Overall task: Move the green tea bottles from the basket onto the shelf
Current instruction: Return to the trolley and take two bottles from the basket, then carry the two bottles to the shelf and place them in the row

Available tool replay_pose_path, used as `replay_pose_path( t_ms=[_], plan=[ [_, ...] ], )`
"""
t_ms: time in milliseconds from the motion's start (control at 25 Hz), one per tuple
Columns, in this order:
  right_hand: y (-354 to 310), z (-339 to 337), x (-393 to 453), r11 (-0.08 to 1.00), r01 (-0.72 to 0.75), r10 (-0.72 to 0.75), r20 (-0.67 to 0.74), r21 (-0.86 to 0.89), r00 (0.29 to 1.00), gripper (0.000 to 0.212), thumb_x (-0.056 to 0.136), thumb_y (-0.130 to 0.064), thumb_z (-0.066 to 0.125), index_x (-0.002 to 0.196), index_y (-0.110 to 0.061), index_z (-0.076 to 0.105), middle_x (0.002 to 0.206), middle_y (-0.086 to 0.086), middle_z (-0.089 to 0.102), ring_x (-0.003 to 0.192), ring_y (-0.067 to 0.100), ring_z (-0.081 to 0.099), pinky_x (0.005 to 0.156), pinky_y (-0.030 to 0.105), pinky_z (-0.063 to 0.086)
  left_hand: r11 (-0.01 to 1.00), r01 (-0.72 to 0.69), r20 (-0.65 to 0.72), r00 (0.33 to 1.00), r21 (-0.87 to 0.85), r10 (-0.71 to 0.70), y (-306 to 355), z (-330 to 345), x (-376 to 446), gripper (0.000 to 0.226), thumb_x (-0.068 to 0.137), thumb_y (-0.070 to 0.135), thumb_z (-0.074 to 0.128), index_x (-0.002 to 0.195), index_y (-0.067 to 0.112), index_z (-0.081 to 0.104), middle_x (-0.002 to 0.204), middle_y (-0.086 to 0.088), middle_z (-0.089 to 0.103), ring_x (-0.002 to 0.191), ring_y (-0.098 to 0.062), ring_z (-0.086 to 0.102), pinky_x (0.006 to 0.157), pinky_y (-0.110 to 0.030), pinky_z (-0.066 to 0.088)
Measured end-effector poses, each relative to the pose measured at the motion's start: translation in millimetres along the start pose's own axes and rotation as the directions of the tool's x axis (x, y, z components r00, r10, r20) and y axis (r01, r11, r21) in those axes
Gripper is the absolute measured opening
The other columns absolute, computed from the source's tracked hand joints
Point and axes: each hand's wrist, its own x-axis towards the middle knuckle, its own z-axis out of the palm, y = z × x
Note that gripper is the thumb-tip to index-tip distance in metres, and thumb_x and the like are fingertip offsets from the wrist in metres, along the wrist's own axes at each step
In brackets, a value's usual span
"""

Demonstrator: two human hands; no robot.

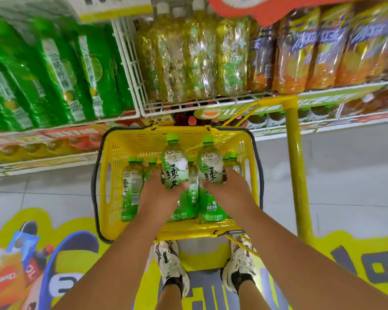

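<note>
Looks like the pick-up step: both hands down in the yellow basket (112, 175) at mid-frame, each wrapped around its own green tea bottle. Left hand (157, 193) curled round the left bottle (174, 166), right hand (227, 191) curled round the right bottle (210, 164), caps pointing toward the top of the frame. Both bottles sitting higher than the rest, so probably mid-lift, but can't say for sure.

Still plenty left in there: remaining bottles (131, 186) standing packed along the left wall and behind the hands, a few green caps poking out on the right side too. So early-ish in the job, by the look of it.

Next move, best guess: straight up to clear the rim and the dark handle (94, 175), then forward to the white wire shelf (130, 70) in the upper part of the frame. Exactly which slot has room, hard to tell, too blurry up there.

Materials: clear plastic bottles, ribbed near the shoulder, glossy green wrap labels, bright green screw caps. Smooth and a bit slippery probably, so worth a firm grip round the waist. Basket is rigid slotted plastic, parked on a yellow cart frame (293, 164) at right. Shelf stock above looks shrink-wrapped, shiny and crinkly.
</note>
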Motion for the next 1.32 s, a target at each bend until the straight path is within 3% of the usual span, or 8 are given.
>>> replay_pose_path(
  t_ms=[240, 440, 560, 640, 760, 920, 1160, 1320],
  plan=[
    [-92, -77, -86, 0.993, 0.012, -0.007, -0.036, 0.119, 0.999, 0.035, 0.083, -0.033, 0.082, 0.112, -0.023, 0.066, 0.089, -0.011, 0.07, 0.069, -0.001, 0.064, 0.044, 0.006, 0.04, 0.998, -0.041, -0.057, 0.998, -0.054, 0.038, 88, -70, -91, 0.092, 0.077, 0.05, 0.081, 0.153, 0.022, 0.037, 0.149, -0.004, 0.05, 0.131, -0.025, 0.053, 0.099, -0.038, 0.048],
    [-177, -146, -173, 0.983, 0.126, -0.116, -0.077, 0.136, 0.99, 0.057, 0.07, -0.056, 0.082, 0.12, -0.033, 0.067, 0.113, -0.01, 0.073, 0.106, 0.016, 0.069, 0.091, 0.042, 0.058, 0.98, -0.194, -0.081, 0.979, -0.048, 0.189, 170, -135, -183, 0.089, 0.079, 0.054, 0.079, 0.153, 0.029, 0.037, 0.152, 0.001, 0.048, 0.126, -0.022, 0.056, 0.093, -0.03, 0.045],
    [-225, -188, -220, 0.963, 0.231, -0.219, -0.096, 0.14, 0.971, 0.088, 0.067, -0.063, 0.082, 0.143, -0.027, 0.055, 0.139, -0.008, 0.06, 0.126, 0.019, 0.059, 0.105, 0.04, 0.051, 0.952, -0.305, -0.097, 0.948, 0.004, 0.304, 214, -179, -226, 0.092, 0.078, 0.057, 0.077, 0.154, 0.028, 0.036, 0.156, 0.002, 0.042, 0.13, -0.02, 0.052, 0.097, -0.031, 0.043],
    [-254, -214, -249, 0.947, 0.303, -0.286, -0.145, 0.109, 0.947, 0.087, 0.057, -0.07, 0.081, 0.134, -0.032, 0.062, 0.129, -0.007, 0.069, 0.114, 0.015, 0.067, 0.097, 0.041, 0.057, 0.93, -0.367, -0.13, 0.923, -0.015, 0.362, 242, -211, -255, 0.092, 0.077, 0.059, 0.077, 0.154, 0.029, 0.036, 0.155, 0.0, 0.044, 0.123, -0.021, 0.058, 0.1, -0.035, 0.048],
    [-295, -248, -297, 0.915, 0.393, -0.377, -0.165, 0.085, 0.912, 0.053, 0.071, -0.056, 0.083, 0.114, -0.03, 0.067, 0.107, -0.015, 0.071, 0.096, 0.007, 0.068, 0.088, 0.037, 0.058, 0.88, -0.454, -0.186, 0.885, -0.14, 0.427, 278, -249, -294, 0.089, 0.081, 0.053, 0.077, 0.156, 0.031, 0.033, 0.149, 0.002, 0.05, 0.095, -0.011, 0.065, 0.08, -0.029, 0.053],
    [-344, -275, -353, 0.845, 0.527, -0.496, -0.235, 0.094, 0.836, 0.046, 0.083, -0.043, 0.082, 0.121, -0.035, 0.057, 0.123, -0.015, 0.058, 0.099, 0.003, 0.06, 0.078, 0.019, 0.044, 0.799, -0.58, -0.227, 0.809, -0.16, 0.542, 308, -291, -329, 0.093, 0.081, 0.054, 0.076, 0.157, 0.026, 0.031, 0.158, 0.001, 0.039, 0.139, -0.02, 0.044, 0.102, -0.031, 0.038],
    [-384, -289, -390, 0.747, 0.645, -0.599, -0.26, 0.159, 0.758, 0.033, 0.082, -0.046, 0.082, 0.107, -0.04, 0.061, 0.105, -0.022, 0.064, 0.086, -0.005, 0.06, 0.064, 0.014, 0.042, 0.739, -0.652, -0.276, 0.752, -0.172, 0.599, 334, -335, -360, 0.044, 0.079, 0.043, 0.082, 0.118, 0.036, 0.061, 0.109, 0.023, 0.064, 0.104, 0.0, 0.059, 0.075, -0.016, 0.043],
    [-389, -302, -396, 0.711, 0.683, -0.657, -0.187, 0.168, 0.731, 0.024, 0.084, -0.039, 0.082, 0.101, -0.037, 0.064, 0.095, -0.022, 0.068, 0.067, -0.011, 0.066, 0.049, 0.007, 0.045, 0.717, -0.661, -0.374, 0.736, -0.219, 0.564, 335, -336, -384, 0.046, 0.078, 0.041, 0.084, 0.119, 0.038, 0.064, 0.113, 0.02, 0.064, 0.113, -0.005, 0.057, 0.091, -0.026, 0.042]
  ],
)
